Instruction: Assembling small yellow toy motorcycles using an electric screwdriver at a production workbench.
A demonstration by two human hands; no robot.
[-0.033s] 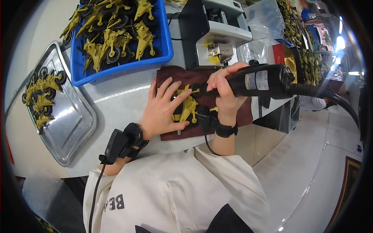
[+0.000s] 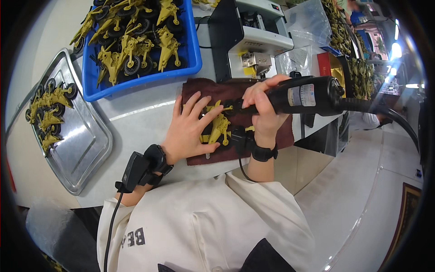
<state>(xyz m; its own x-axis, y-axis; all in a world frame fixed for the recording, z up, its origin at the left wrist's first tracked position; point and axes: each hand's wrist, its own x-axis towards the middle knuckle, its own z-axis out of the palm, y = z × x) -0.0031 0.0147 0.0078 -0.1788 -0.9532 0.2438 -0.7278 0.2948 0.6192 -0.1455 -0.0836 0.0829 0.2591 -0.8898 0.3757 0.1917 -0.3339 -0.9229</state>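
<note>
On a dark red cloth lies a yellow toy motorcycle part with black wheels. My left hand rests over it, fingers spread, pressing against its left side. My right hand is closed around the front of a black electric screwdriver. Held nearly level, its tip end points left at the part's upper right; the exact contact is hidden by dark pieces there. Part of the toy is covered by my left fingers.
A blue bin full of similar yellow toys stands behind on the left. A metal tray holds several more. At the back stands a white-and-black machine. The screwdriver's thick cable runs off right.
</note>
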